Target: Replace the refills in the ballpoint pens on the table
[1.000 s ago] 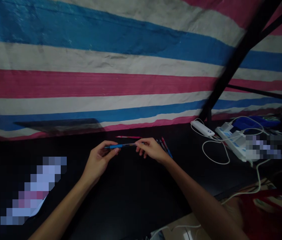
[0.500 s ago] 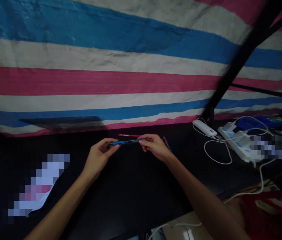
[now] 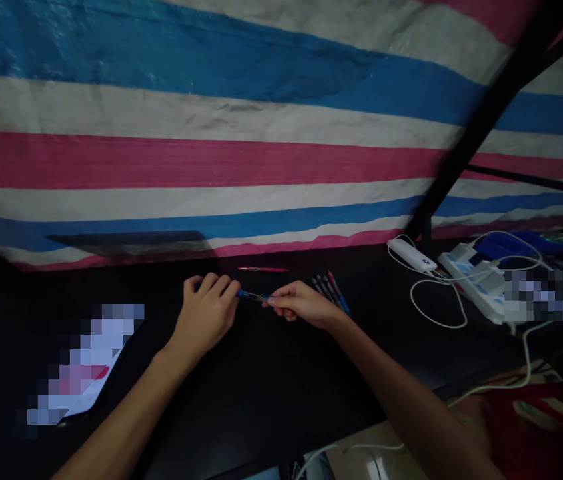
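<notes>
Between my two hands, just above the black table [image 3: 261,400], runs a blue pen [image 3: 252,295]. My left hand [image 3: 208,303] is closed round its left end, knuckles up, so that end is hidden. Thumb and fingers of my right hand [image 3: 301,303] pinch the other end. Beyond the hands lies a red pen [image 3: 264,269], flat and roughly crosswise. Right of my right hand several more pens [image 3: 331,292] lie side by side at a slant, some dark and one blue and red.
A phone-like device [image 3: 86,393], partly pixelated, lies at the left. On the right are a white power bank [image 3: 411,255], a white power strip [image 3: 476,283], looping cables and a blue object [image 3: 508,245]. Striped sheeting [image 3: 211,163] hangs behind; a black slanted bar [image 3: 466,147] stands at the right.
My left hand has turned from a fingertip pinch to a grip with its back upward. My right hand has shifted slightly right and down, uncovering the red pen and the row of pens.
</notes>
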`<act>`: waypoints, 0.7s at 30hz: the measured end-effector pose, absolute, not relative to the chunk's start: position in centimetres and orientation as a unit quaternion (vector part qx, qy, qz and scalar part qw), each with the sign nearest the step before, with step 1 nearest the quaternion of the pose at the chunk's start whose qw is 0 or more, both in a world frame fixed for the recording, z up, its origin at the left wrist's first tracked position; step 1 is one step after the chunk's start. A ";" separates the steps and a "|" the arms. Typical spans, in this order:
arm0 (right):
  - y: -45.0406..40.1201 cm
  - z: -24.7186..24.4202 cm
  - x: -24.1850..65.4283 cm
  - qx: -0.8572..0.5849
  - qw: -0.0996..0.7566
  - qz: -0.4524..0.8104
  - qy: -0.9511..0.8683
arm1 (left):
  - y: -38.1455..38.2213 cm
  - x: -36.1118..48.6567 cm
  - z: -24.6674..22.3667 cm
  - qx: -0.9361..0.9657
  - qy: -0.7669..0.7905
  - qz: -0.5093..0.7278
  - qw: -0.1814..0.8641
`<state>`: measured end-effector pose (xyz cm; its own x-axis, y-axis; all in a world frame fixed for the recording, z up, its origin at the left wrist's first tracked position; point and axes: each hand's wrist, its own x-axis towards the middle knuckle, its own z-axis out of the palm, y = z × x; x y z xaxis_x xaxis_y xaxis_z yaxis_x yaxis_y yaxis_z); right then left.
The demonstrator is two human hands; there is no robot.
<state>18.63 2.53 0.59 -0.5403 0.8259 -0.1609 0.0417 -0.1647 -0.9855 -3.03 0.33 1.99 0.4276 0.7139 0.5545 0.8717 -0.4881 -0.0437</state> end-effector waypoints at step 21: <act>1.0 0.7 17.5 -0.374 0.335 0.261 -0.825 | 1.7 -3.7 -1.5 -0.789 -0.553 -0.161 0.213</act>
